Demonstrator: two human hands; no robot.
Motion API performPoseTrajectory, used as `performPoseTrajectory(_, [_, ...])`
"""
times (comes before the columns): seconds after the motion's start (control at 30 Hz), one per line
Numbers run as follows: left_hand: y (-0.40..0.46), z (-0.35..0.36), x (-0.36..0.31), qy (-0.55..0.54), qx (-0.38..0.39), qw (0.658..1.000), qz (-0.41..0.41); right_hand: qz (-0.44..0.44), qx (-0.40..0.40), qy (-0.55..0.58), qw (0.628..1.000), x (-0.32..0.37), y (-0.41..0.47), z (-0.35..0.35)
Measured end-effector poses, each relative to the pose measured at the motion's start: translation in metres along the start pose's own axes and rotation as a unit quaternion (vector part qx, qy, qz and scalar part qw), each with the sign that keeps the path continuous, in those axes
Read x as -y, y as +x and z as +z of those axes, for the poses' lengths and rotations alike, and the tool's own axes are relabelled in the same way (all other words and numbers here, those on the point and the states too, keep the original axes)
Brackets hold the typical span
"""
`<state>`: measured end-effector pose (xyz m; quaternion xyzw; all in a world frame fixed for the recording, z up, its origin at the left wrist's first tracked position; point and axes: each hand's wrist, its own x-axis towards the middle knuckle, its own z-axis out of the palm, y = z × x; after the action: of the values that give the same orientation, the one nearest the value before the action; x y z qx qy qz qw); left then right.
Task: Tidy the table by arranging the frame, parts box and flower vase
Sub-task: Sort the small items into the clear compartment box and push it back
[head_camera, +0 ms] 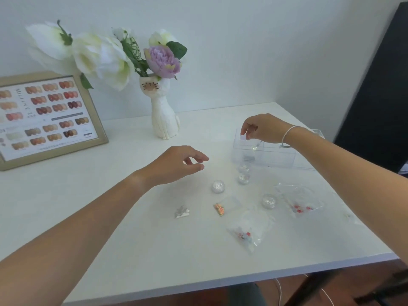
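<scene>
A gold frame point(99, 129) with a nail colour chart leans at the table's back left. To its right stands a white cat-shaped vase point(164, 120) holding white and purple flowers. A clear plastic parts box point(276, 155) lies at the right. My right hand point(262, 129) hovers over the box's left end, its fingers pinched on a small clear item that I cannot make out. My left hand point(176, 164) floats above the table's middle, fingers loosely curled and apart, holding nothing.
Small round glitter pots point(218, 187) point(244, 178) point(268, 200) and clear bags of tiny parts point(247, 230) point(300, 204) lie scattered on the white table point(88, 217). Loose bits point(182, 212) point(219, 209) lie near the middle. A dark panel point(379, 85) stands at the right.
</scene>
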<state>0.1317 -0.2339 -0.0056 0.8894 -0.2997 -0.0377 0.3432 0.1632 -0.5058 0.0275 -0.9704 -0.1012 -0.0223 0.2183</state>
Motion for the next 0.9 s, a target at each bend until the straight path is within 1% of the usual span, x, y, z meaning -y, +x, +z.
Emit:
performPoseTrajectory(0.17, [-0.03,0.003,0.007,0.002,0.044,0.999,-0.022,-0.001,-0.021,-0.009,1.0,0.004,0.0,0.005])
performPoseTrajectory(0.37, [-0.049,0.002,0.01,0.02,0.076,0.996,-0.04,-0.001,-0.015,-0.025,1.0,0.008,0.001,0.007])
performPoseTrajectory(0.53, [-0.057,-0.002,0.011,0.033,0.087,0.994,-0.053,-0.007,-0.085,-0.018,0.996,0.011,-0.007,0.005])
performPoseTrajectory(0.6, [-0.058,-0.003,0.012,0.043,0.091,0.993,-0.056,-0.023,-0.107,-0.008,0.994,0.019,-0.016,0.003])
performPoseTrajectory(0.67, [-0.06,-0.002,0.014,0.052,0.092,0.993,-0.058,-0.051,-0.109,0.001,0.993,0.033,-0.029,0.004])
performPoseTrajectory(0.73, [-0.061,-0.001,0.016,0.06,0.092,0.992,-0.061,-0.09,-0.066,0.007,0.994,0.05,-0.047,0.011])
performPoseTrajectory(0.8, [-0.061,0.0,0.016,0.071,0.092,0.991,-0.061,-0.121,0.024,-0.002,0.992,0.066,-0.067,0.023])
performPoseTrajectory(0.9, [-0.061,0.001,0.015,0.077,0.091,0.991,-0.056,-0.14,0.146,-0.03,0.979,0.084,-0.091,0.044])
